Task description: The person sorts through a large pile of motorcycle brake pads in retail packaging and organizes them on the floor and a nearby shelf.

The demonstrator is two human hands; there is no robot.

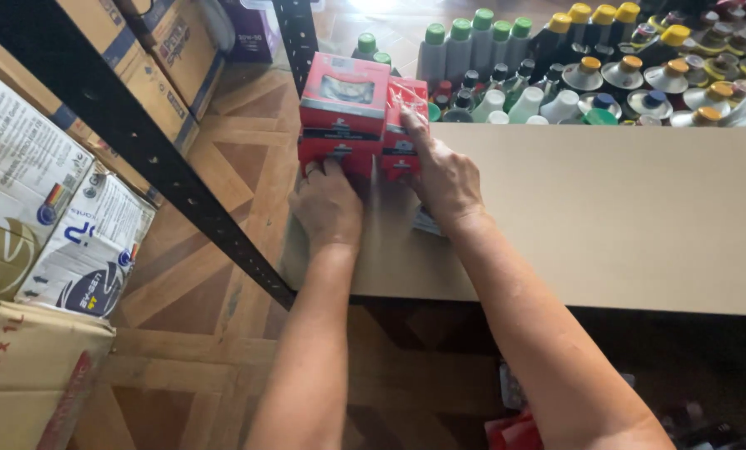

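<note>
Both hands are on a small stack of red boxes [356,112] that stands at the far left corner of a plain beige shelf board [606,217]. The left hand [330,204] lies against the near side of the lower boxes, with its fingers bent and touching them. The right hand [444,175] grasps the right side of the stack, its fingers stretched up along the boxes. The top box shows a clear window on its front.

Behind the stack, along the far edge of the board, stand many bottles [556,75] with green, yellow and white caps. To the left, a black metal shelf post [140,150] runs slanted, and beyond it are cardboard cartons [48,208] on a wooden parquet floor [223,250].
</note>
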